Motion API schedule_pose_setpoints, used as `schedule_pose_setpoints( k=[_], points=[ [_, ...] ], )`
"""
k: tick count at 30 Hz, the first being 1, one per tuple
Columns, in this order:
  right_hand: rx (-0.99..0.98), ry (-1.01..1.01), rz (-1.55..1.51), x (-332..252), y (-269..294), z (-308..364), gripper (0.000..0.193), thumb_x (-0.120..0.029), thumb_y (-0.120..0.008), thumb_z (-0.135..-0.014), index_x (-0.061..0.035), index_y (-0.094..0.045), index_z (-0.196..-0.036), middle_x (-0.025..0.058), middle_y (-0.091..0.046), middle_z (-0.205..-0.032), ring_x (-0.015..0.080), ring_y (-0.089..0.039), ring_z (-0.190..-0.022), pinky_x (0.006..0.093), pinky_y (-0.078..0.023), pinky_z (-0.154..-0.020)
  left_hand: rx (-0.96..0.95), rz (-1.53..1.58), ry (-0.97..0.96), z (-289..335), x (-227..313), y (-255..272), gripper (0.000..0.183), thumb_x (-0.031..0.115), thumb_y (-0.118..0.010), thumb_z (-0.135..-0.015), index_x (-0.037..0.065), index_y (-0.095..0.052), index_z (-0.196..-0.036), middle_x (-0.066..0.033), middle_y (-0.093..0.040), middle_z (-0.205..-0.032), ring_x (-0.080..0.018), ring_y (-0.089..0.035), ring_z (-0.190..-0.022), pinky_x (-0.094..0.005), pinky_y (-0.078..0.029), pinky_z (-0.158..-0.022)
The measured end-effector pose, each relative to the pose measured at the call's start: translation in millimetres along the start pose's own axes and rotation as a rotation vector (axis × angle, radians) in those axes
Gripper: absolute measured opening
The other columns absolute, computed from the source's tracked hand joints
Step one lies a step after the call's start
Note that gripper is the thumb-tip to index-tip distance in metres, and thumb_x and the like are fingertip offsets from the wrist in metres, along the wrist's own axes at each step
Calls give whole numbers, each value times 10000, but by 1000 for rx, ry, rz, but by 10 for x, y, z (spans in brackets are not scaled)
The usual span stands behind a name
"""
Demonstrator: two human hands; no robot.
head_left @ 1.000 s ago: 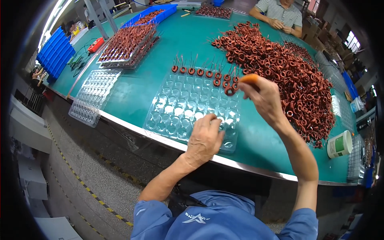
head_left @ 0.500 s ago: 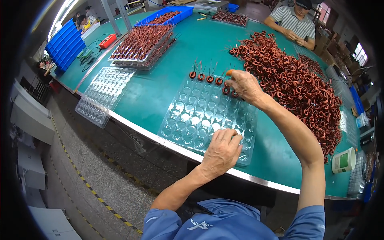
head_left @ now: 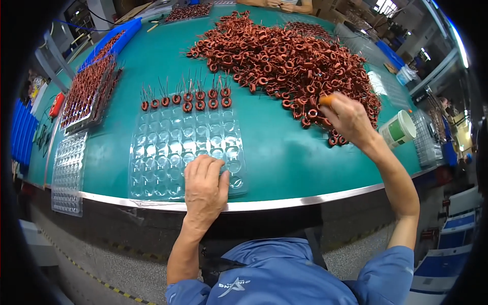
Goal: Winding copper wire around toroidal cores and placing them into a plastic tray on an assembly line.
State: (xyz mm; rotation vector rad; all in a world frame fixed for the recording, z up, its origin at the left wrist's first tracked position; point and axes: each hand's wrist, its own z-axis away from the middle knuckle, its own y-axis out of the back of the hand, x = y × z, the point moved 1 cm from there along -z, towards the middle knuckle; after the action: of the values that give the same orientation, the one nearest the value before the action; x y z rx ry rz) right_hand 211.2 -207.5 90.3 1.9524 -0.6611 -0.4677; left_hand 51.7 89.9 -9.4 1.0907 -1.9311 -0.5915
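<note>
A clear plastic tray (head_left: 151, 178) with round pockets lies at the table's near edge. Small copper-red ring coils (head_left: 200, 105) with upright wire leads fill pockets along its far side, in one full row and part of a second. My left hand (head_left: 203, 185) lies on the tray's near edge, its fingers stretched forward and holding nothing. Over the near right side of a big heap of loose coils (head_left: 284, 63) is my right hand (head_left: 349, 121), an orange cover on one fingertip. Its thumb and forefinger look apart, with no coil visible between them.
Stacked trays full of coils (head_left: 89, 96) and a blue bin (head_left: 129, 38) stand at the left. An empty clear tray (head_left: 69, 162) overhangs the front edge there. A white-green tub (head_left: 398, 129) stands right of the heap. Across the table are another person's hands (head_left: 282, 5).
My right hand has moved from the coils at the tray's far side over to the heap. My left hand stays on the tray. The view has turned to the right.
</note>
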Motion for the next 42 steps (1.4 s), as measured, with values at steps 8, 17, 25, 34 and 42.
schedule_pose_setpoints(
  k=[8, 17, 25, 34, 42],
  points=[
    [-296, -126, 424, 119, -154, 439, 322, -188, -728, -759, -36, -562, -990, 100, -510, -1024, 278, -556, -945, 405, -505, -740, -18, -49, -4, 18, 43, -9, 215, 77, -669, -757, 36, -610, -958, -107, -592, -978, -302, -531, -1051, -425, -392, -918],
    [-137, -233, -44, 336, -126, 494, 184, -145, -686, -804, -4, -641, -915, 125, -555, -938, 326, -602, -858, 424, -498, -772, -24, -73, -20, 15, 51, -13, 204, 69, -656, -768, 30, -606, -962, -112, -594, -974, -308, -530, -1051, -425, -395, -917],
    [-152, -482, -344, 314, 95, 401, 260, -153, -707, -803, 22, -673, -992, 133, -677, -795, 201, -647, -714, 331, -505, -689, -33, -82, -22, 10, 55, -10, 196, 86, -647, -782, 32, -603, -966, -113, -591, -979, -306, -527, -1053, -426, -391, -916],
    [-124, -608, -1052, 335, -36, 450, 362, -83, -640, -882, 39, -530, -1204, 60, -651, -993, 112, -622, -817, 246, -520, -738, -21, -87, -34, 13, 58, -5, 209, 81, -653, -779, 32, -603, -975, -115, -588, -974, -302, -533, -1036, -423, -392, -909],
    [-218, -496, -1214, -331, 49, 283, 390, -28, -678, -844, 34, -520, -1195, 85, -656, -970, 136, -639, -837, 267, -537, -762, 39, 437, 166, -42, 340, 32, 239, 62, -612, -860, -9, -552, -1081, -134, -590, -910, -276, -604, -820, -349, -478, -734]
  ],
)
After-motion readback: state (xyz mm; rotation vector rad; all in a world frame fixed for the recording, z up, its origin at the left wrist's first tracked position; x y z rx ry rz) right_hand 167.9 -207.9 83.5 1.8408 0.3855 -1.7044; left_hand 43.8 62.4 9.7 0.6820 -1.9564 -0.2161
